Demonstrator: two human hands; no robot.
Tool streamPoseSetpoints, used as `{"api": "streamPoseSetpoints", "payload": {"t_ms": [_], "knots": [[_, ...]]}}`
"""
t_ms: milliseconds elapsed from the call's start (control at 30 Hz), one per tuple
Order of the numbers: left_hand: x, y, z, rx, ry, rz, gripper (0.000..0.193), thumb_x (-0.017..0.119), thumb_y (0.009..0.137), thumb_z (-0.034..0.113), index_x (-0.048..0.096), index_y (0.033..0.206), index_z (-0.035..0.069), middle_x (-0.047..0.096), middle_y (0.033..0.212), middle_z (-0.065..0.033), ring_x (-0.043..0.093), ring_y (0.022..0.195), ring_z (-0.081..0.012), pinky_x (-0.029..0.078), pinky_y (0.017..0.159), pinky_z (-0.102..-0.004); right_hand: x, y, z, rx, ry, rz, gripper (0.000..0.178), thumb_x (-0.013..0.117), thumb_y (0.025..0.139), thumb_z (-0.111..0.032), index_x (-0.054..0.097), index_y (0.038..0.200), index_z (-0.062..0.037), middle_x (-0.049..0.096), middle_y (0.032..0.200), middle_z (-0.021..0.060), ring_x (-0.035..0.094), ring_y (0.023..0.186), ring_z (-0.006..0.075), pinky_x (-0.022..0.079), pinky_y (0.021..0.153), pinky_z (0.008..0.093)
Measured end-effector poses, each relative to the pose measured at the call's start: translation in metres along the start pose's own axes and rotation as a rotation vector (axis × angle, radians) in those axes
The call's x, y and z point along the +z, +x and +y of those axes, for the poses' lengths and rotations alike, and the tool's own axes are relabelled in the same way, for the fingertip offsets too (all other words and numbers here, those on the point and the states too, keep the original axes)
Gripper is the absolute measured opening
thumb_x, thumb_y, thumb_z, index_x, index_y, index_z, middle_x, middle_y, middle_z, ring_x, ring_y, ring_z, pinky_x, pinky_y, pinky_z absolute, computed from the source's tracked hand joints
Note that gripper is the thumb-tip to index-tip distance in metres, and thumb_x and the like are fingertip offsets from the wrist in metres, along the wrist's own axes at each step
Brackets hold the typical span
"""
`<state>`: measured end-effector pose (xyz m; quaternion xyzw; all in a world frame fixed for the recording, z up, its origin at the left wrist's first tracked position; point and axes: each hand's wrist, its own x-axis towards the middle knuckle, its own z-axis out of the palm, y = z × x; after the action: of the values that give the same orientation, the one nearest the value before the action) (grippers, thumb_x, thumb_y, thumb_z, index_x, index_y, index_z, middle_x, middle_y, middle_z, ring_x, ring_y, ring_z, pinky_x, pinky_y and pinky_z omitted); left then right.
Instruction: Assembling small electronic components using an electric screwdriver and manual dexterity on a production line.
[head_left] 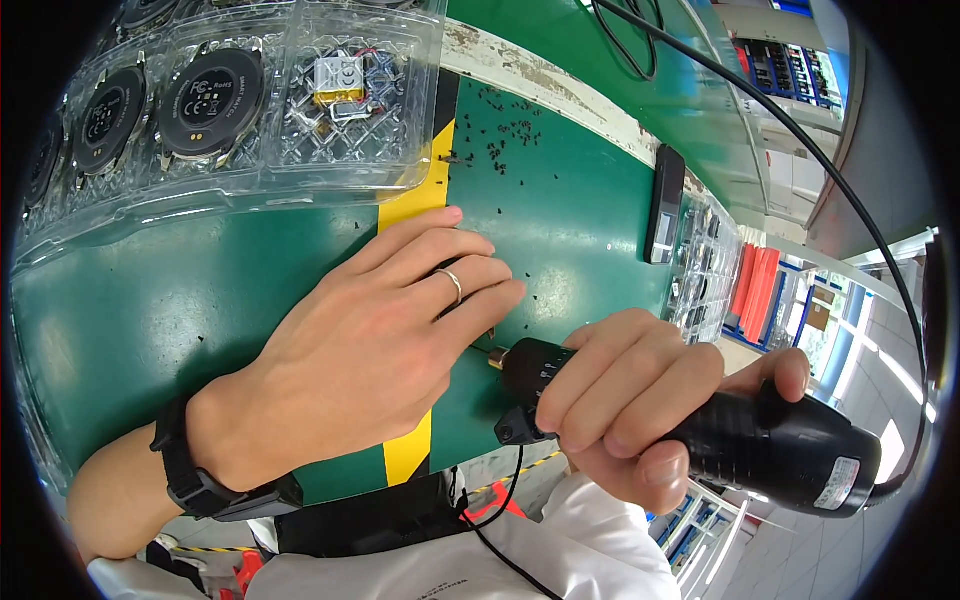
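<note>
My right hand (640, 390) is wrapped round a black electric screwdriver (780, 450), its thumb on the underside. The screwdriver's brass-coloured tip (497, 357) points left, toward the fingers of my left hand (380, 330). That hand, with a ring, is bent palm down over the green mat (290, 240), its fingers close together and curved. A small dark and brownish edge shows by its fingers; the rest of what lies beneath is hidden. Several tiny black screws (500, 140) are scattered on the mat beyond my fingertips.
A clear plastic tray (240, 195) at the far left holds round black smartwatch cases (212, 103) and a small battery part (340, 78). Yellow-black tape (410, 205) crosses the mat. A black handheld device (664, 205) lies at the right edge. The screwdriver's cable (800, 130) arches overhead.
</note>
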<state>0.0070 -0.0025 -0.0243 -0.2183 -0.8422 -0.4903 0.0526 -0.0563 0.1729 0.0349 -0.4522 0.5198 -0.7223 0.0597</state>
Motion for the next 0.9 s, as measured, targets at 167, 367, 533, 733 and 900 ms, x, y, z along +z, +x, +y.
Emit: {"api": "streamPoseSetpoints", "payload": {"t_ms": [167,367,533,733,900], "knots": [[0.001,0.0,-0.001,-0.007,0.019,-0.001,0.061,0.077,0.07,0.003,0.064,0.129,0.006,0.065,0.128,-0.0052,0.057,0.126,-0.0264,0.041,0.12,-0.049,-0.004,0.001,-0.004,0.091,0.006,-0.091,0.072,0.066,0.091,-0.01,0.026,0.151,-0.0116,0.058,0.067,0.0039,0.054,0.039,0.0162,0.046,0.034,0.0296],[0.001,0.001,0.0,-0.013,0.016,-0.007,0.06,0.078,0.07,0.005,0.064,0.128,0.007,0.065,0.127,-0.0048,0.057,0.126,-0.0263,0.041,0.12,-0.0486,0.007,-0.001,0.0,0.036,-0.044,0.03,0.074,0.067,0.091,-0.011,0.025,0.152,-0.0122,0.058,0.066,0.003,0.054,0.038,0.0166,0.044,0.034,0.0285],[0.002,0.0,-0.001,-0.012,0.016,-0.005,0.058,0.078,0.07,0.004,0.064,0.127,0.006,0.065,0.126,-0.0051,0.058,0.125,-0.0263,0.041,0.12,-0.0484,0.01,-0.001,0.001,0.04,-0.038,0.076,0.072,0.068,0.09,-0.01,0.026,0.149,-0.0119,0.058,0.065,0.0035,0.054,0.038,0.0164,0.043,0.034,0.0286],[0.004,0.0,-0.003,0.008,0.03,0.014,0.057,0.077,0.07,0.004,0.064,0.125,0.006,0.065,0.124,-0.0055,0.058,0.124,-0.0265,0.042,0.12,-0.0485,0.013,0.001,0.001,-0.006,-0.067,0.035,0.064,0.068,0.089,-0.008,0.031,0.141,-0.0108,0.057,0.064,0.0045,0.054,0.039,0.016,0.043,0.034,0.0283],[0.004,0.0,-0.002,0.004,0.034,0.017,0.055,0.077,0.07,0.003,0.065,0.123,0.007,0.065,0.122,-0.0054,0.058,0.123,-0.0265,0.042,0.119,-0.0484,0.011,0.002,-0.001,-0.002,-0.073,0.024,0.061,0.068,0.088,-0.007,0.033,0.138,-0.0103,0.058,0.065,0.0053,0.054,0.039,0.0159,0.044,0.033,0.0284]]}}
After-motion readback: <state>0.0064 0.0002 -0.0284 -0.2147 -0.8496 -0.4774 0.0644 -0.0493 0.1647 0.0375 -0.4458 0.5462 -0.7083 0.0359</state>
